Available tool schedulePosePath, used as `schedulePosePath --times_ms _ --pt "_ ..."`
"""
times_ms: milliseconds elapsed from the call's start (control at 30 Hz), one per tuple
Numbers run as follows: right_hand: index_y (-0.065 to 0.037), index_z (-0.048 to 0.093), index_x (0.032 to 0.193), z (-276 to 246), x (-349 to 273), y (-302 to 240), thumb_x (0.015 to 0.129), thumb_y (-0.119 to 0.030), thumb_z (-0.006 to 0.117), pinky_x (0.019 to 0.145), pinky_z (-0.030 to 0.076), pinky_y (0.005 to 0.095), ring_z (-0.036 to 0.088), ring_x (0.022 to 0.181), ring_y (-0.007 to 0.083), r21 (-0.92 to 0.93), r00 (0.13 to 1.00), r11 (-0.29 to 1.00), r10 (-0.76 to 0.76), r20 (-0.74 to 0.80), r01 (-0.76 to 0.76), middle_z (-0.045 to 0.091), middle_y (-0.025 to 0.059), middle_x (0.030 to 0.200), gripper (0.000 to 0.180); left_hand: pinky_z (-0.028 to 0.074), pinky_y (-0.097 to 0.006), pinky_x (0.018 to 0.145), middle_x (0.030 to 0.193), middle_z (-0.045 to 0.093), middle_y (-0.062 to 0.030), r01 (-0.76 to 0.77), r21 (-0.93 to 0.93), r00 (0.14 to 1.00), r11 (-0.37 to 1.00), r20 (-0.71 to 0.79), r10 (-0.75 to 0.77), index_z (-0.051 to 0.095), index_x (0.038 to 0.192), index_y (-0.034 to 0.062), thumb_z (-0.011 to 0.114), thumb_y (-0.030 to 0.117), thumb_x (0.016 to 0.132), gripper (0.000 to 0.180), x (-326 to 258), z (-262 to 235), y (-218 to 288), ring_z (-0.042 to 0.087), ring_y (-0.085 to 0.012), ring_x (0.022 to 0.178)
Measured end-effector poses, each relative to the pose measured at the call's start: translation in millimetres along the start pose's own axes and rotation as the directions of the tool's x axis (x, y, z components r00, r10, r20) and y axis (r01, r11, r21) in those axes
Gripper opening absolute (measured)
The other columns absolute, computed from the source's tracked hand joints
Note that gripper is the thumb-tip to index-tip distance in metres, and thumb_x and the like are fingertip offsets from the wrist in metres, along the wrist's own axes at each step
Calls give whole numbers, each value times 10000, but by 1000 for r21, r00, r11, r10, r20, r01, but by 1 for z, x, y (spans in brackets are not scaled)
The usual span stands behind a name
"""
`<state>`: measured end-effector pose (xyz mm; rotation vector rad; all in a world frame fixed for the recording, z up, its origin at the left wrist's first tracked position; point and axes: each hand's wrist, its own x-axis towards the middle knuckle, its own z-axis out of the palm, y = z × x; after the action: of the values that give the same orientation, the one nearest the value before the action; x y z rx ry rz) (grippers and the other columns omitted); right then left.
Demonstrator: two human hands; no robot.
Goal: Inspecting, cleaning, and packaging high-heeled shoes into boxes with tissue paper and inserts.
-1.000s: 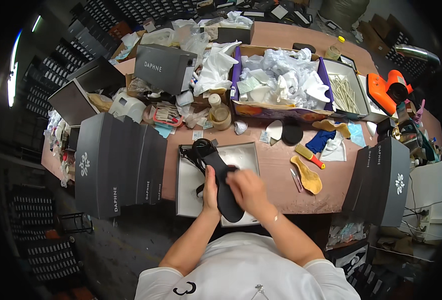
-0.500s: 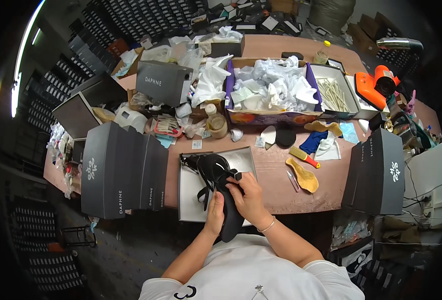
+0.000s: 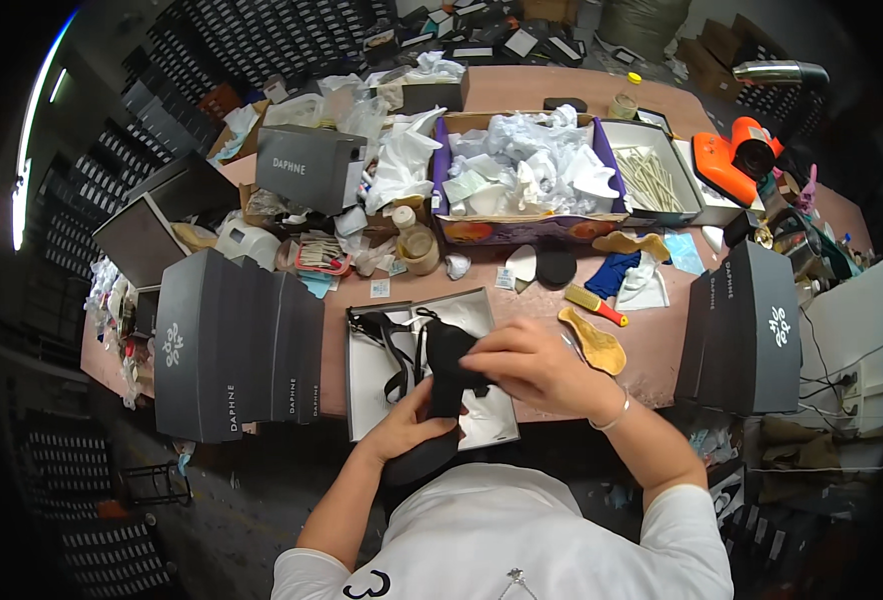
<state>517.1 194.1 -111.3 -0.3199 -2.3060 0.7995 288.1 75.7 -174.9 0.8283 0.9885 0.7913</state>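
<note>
My left hand (image 3: 414,428) is wrapped round a black high-heeled sandal (image 3: 449,362), its sole tilted toward me over the front of an open shoe box. Just to the right, my right hand (image 3: 542,368) has its fingers bent and pressed together at the sandal's side; the thumb is partly hidden. Inside the grey-white shoe box (image 3: 364,395) lies a second black strappy sandal (image 3: 390,340), partly covered by the held one. Some white paper shows in the box under my right hand.
Stacked dark shoe boxes stand left (image 3: 202,350) and right (image 3: 747,340). Behind are a purple carton (image 3: 522,230) of crumpled paper, a glass bottle (image 3: 418,248) and a tray of white sticks (image 3: 652,180). A red-yellow brush (image 3: 598,305) and tan insole (image 3: 594,342) lie to the right.
The sandal has turned and its upper now faces more to the right. My right hand has shifted right and lies flatter; my left hand has moved slightly left and grips lower.
</note>
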Motion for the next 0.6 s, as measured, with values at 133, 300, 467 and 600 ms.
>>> schedulePosePath --times_ms 133,300,467,600 --pt "-86 639 1128 15 2 -1 782 -116 590 859 407 332 507 1027 222 -130 905 954 -206 373 271 586 40 1064 351 531 -340 838 1144 613 -121 179 96 961 979 198 -195 393 1337 26 643 35 848 549 -13 -4 9 654 -207 903" --pt "-41 595 1213 65 -36 10 717 42 625 784 484 353 542 937 284 -89 991 996 8 -130 -20 565 110 1093 504 540 -365 823 1144 607 -142 118 -211 979 970 189 -78 384 1358 39 633 33 846 570 -17 -8 -1 661 -238 898" --pt "1 562 1236 112 -25 -22 841 54 585 780 485 346 563 936 316 165 834 924 382 -399 -344 545 177 1105 400 563 -348 757 1144 591 -120 -81 -367 996 927 -3 86 384 1371 63 550 180 939 477 -11 2 -23 665 -248 877" --pt "18 561 1212 116 -24 -16 851 42 584 800 480 341 572 953 329 289 797 862 499 -340 -416 547 188 1085 362 538 -291 801 1150 583 -86 -199 -218 960 955 -239 145 410 1346 58 413 312 1016 417 4 4 -42 632 -176 941"
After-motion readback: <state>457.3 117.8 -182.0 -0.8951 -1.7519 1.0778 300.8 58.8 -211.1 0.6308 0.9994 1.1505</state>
